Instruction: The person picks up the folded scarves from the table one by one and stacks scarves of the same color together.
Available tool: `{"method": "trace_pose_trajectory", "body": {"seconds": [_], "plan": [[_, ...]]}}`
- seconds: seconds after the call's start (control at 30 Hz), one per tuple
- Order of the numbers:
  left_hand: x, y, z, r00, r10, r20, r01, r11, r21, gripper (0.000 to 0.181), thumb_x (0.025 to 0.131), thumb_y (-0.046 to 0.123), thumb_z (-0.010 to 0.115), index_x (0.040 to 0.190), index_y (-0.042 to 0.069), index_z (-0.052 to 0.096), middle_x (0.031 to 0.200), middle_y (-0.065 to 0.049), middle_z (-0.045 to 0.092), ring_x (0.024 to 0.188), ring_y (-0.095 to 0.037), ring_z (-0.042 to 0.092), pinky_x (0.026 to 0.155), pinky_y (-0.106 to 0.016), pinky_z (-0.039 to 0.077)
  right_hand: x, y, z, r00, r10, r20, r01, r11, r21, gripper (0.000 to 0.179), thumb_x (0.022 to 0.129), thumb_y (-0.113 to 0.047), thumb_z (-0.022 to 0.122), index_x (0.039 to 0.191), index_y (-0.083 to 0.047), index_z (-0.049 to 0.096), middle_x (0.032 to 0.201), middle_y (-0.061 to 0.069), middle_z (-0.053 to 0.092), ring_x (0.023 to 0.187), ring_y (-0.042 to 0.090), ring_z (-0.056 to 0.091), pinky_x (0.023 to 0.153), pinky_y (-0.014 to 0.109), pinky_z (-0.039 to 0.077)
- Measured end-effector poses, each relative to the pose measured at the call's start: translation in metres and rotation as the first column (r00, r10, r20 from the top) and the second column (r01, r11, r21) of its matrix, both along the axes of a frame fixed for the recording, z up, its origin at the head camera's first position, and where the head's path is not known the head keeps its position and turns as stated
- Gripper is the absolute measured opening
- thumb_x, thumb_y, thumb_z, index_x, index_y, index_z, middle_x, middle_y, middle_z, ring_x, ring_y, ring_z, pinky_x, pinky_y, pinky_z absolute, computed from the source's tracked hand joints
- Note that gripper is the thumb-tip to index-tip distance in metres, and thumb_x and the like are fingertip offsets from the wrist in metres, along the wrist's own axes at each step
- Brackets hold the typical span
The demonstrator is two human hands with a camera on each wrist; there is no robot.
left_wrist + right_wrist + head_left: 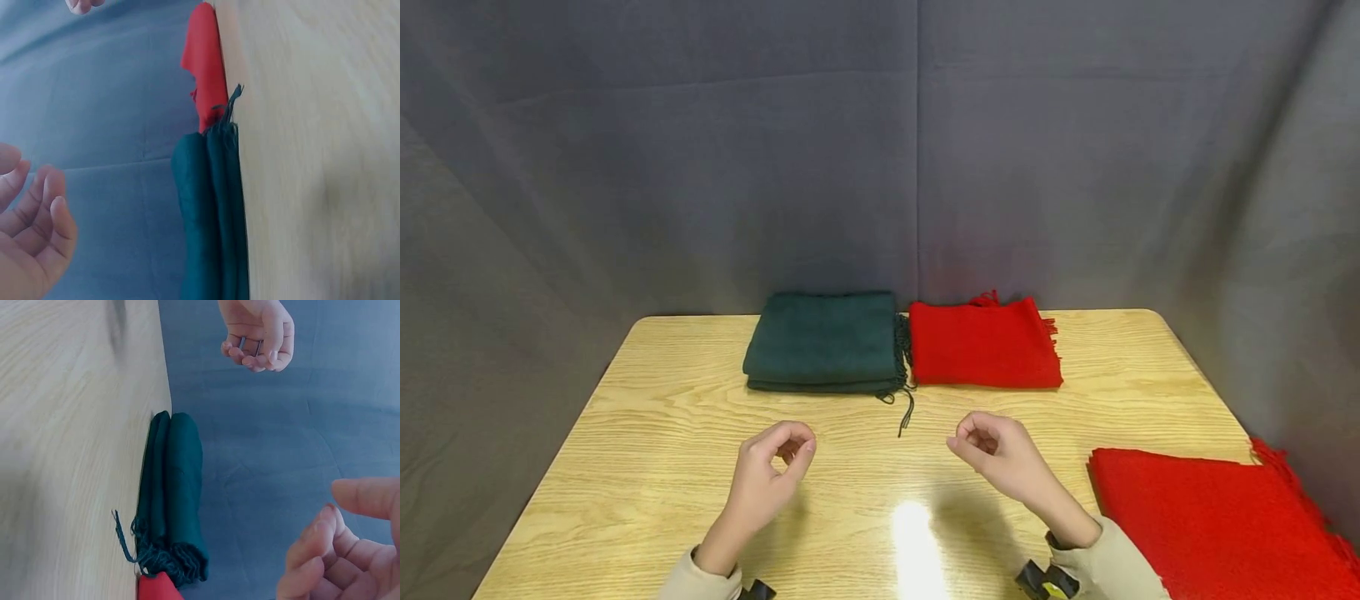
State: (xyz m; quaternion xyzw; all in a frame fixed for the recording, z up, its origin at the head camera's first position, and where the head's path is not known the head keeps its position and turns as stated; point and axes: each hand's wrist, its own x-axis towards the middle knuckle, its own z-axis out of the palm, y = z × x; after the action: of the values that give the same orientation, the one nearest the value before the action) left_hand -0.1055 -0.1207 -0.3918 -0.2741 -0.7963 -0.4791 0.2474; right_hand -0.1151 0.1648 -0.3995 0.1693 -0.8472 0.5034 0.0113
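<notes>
Near red cloth (1217, 525) at the right edge of the tabletop (647, 417) shows in head view only; left hand (767, 475) and right hand (1006, 460) hover empty, loosely curled, nearer than far-edge green cloth (822, 342)

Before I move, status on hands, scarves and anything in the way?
Left hand, right hand: both empty. Green scarf, red scarf folded side by side at back. Second red scarf, near right. Nothing visibly blocking.

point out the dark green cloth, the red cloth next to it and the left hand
Dark green cloth (822, 337), head view: middle of top
Red cloth (985, 345) next to it, head view: middle of top
Left hand (764, 478), head view: near thumb's base
</notes>
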Motion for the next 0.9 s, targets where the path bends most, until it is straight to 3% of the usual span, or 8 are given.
{"method": "trace_pose_trajectory", "body": {"seconds": [0.43, 0.63, 0.9], "plan": [[0.01, 0.011, -0.003, 0.997, -0.031, 0.069, 0.033, 0.999, -0.029, 0.02, 0.073, -0.017, 0.061, 0.077, 0.002, 0.059, 0.068, -0.006, 0.059, 0.058, -0.011, 0.053, 0.049, -0.024, 0.045, 0.016, 0.013, -0.002, 1.0, -0.009, 0.017, 0.009, 1.0, -0.01, 0.012, 0.084, -0.009, 0.063, 0.075, -0.009, 0.056, 0.061, -0.004, 0.046, 0.049, 0.003, 0.04, 0.046, 0.021, 0.036], [0.009, 0.016, -0.006, 0.991, -0.079, 0.11, 0.08, 0.997, -0.002, 0.016, 0.076, -0.015, 0.06, 0.08, 0.0, 0.06, 0.068, -0.008, 0.06, 0.058, -0.011, 0.053, 0.048, -0.025, 0.045, 0.017, 0.018, -0.005, 0.999, -0.017, 0.045, 0.017, 1.0, -0.01, 0.012, 0.085, -0.009, 0.063, 0.075, -0.009, 0.056, 0.063, -0.003, 0.048, 0.049, 0.004, 0.042, 0.045, 0.022, 0.038], [-0.007, 0.021, -0.032, 0.976, -0.094, 0.198, 0.092, 0.996, 0.015, 0.014, 0.08, -0.009, 0.062, 0.087, 0.003, 0.063, 0.071, -0.004, 0.061, 0.061, -0.007, 0.053, 0.049, -0.025, 0.046, 0.017, 0.025, -0.008, 0.995, -0.029, 0.092, 0.032, 0.999, -0.032, 0.006, 0.085, -0.009, 0.062, 0.082, -0.005, 0.059, 0.066, 0.002, 0.055, 0.052, 0.01, 0.05, 0.048, 0.025, 0.043]]}}
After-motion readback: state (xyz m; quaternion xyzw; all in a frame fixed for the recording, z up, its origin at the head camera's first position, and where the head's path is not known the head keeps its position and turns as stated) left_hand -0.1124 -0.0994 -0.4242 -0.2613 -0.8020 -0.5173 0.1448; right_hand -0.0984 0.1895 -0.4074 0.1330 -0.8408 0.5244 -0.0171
